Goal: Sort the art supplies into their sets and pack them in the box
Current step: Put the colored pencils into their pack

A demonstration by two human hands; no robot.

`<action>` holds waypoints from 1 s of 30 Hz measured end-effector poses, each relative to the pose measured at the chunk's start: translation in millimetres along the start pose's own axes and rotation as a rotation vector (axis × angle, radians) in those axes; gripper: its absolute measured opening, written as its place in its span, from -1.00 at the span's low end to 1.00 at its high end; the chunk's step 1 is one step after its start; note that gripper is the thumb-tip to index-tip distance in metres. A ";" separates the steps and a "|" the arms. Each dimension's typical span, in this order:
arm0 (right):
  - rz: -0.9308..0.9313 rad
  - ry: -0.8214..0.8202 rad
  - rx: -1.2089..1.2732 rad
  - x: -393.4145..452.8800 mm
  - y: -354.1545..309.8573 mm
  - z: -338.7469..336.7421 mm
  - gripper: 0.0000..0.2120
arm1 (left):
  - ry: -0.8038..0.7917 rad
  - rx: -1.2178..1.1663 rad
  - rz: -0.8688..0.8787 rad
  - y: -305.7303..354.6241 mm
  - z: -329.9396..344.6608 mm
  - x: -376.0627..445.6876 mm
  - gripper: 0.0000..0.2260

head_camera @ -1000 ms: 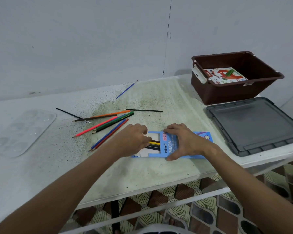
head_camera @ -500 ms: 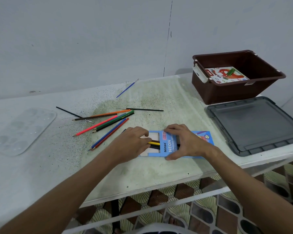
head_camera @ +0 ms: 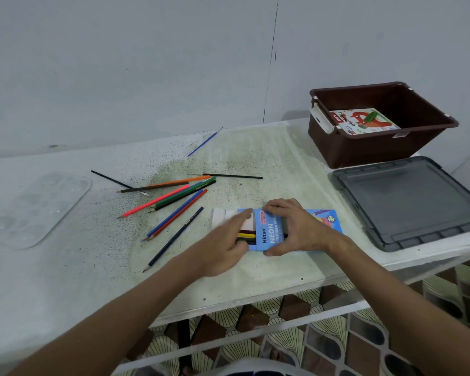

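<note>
A: Where is the pencil box [head_camera: 272, 234]?

B: Lower centre of the frame, flat on the counter [head_camera: 65, 267]. The right hand [head_camera: 296, 229] grips its sleeve, fingers curled over the top edge, thumb under the near edge. The left hand [head_camera: 223, 245] is blurred; its fingers look loosely extended at the open end by the yellow pencil [head_camera: 246, 235], holding nothing that I can make out.

A: How will it handle?

B: Light thin card, I judge; it dents easily, so hold the long edges. The loose pencils [head_camera: 179, 196], centre left, are stiff, slick and roll.

A: What differs from a moment ago?

B: A dark blue pencil [head_camera: 174, 237] now lies bare on the counter, and the left hand has shifted right
</note>
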State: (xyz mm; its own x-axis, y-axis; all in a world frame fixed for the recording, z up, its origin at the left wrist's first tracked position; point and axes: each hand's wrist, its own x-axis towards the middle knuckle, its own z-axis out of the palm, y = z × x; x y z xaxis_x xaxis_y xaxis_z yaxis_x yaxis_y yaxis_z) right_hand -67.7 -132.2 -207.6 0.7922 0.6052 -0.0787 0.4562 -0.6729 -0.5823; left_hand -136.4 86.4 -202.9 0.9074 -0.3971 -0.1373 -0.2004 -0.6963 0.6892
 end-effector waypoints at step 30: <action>-0.083 -0.076 0.001 27.2 -21.3 9.8 -0.10 | 0.335 0.223 -0.012 -35.4 -42.0 -21.9 -0.80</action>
State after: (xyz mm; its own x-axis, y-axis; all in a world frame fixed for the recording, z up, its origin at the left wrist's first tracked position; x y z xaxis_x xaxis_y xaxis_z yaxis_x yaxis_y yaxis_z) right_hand -59.9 -97.2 -205.2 0.7185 0.6895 -0.0914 0.5184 -0.6185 -0.5905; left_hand -133.7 144.8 -194.4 0.9730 -0.1969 0.1203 -0.2307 -0.8270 0.5127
